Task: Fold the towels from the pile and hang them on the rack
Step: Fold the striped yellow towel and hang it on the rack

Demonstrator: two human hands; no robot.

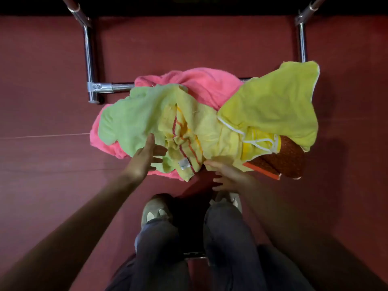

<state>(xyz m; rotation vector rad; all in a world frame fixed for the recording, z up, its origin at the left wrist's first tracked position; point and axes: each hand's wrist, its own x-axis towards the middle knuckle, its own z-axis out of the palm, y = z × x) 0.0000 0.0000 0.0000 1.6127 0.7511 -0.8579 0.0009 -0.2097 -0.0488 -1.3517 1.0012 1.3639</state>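
Note:
A pile of towels lies on the red floor at the foot of a chrome rack (89,59). A pink towel (201,85) is at the bottom, a pale green towel (130,120) on the left, a yellow towel with red and orange stripes (189,133) in the middle, a bright yellow towel with white trim (273,101) on the right, and a dark red patterned cloth (287,158) at the right edge. My left hand (144,158) reaches with straight fingers to the green towel's near edge. My right hand (226,175) is spread just under the striped towel's edge, holding nothing.
The rack's low crossbar (117,87) runs behind the pile, with a second upright (302,43) at the right. My two shoes (155,211) stand on the floor just in front of the pile. Red floor (42,101) stretches out on both sides.

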